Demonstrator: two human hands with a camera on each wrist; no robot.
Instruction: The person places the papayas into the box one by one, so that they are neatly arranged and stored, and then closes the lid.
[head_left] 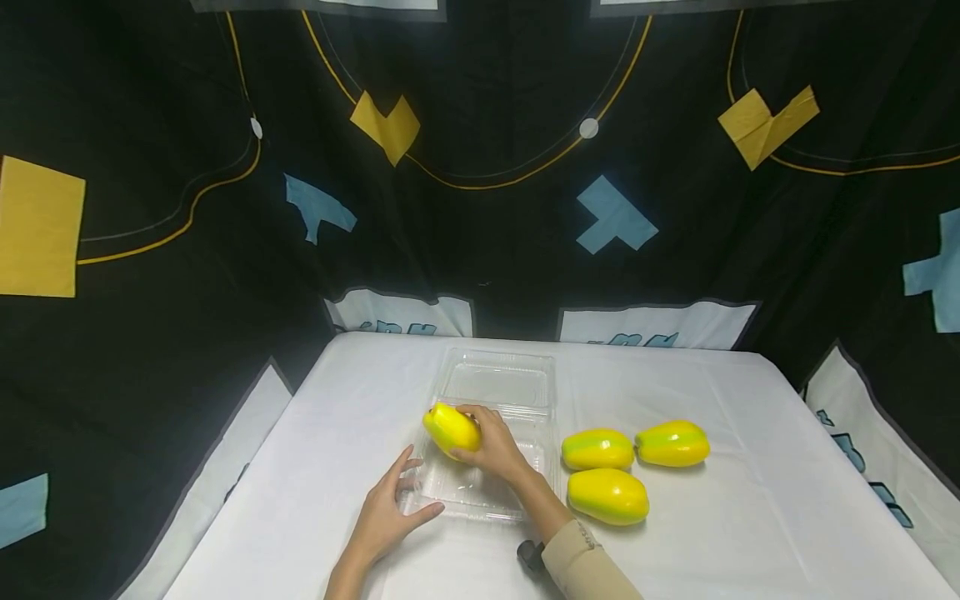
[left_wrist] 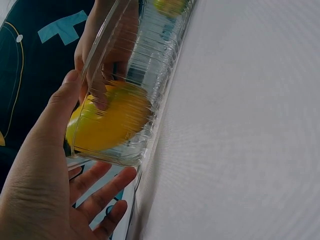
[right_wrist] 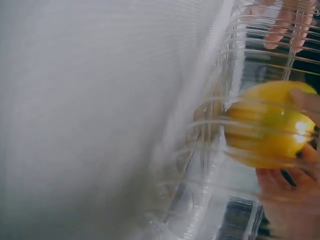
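A clear plastic clamshell container (head_left: 480, 502) lies opened flat on the white table, its lid (head_left: 495, 385) folded to the far side. My right hand (head_left: 491, 443) grips a yellow-green papaya (head_left: 452, 428) over the left part of the container's near half. Through the ribbed clear wall in the right wrist view, the papaya (right_wrist: 265, 125) appears with fingers around it. My left hand (head_left: 384, 515) is at the container's left near corner, thumb and fingers spread apart. In the left wrist view the left hand (left_wrist: 55, 145) is close against the wall; whether it touches is unclear.
Three more papayas lie on the table right of the container: one at the back (head_left: 597, 450), one farther right (head_left: 672, 443), one nearer (head_left: 609, 497). A small black object (head_left: 531, 557) is by the right sleeve. Dark patterned cloth (head_left: 487, 250) hangs behind the table.
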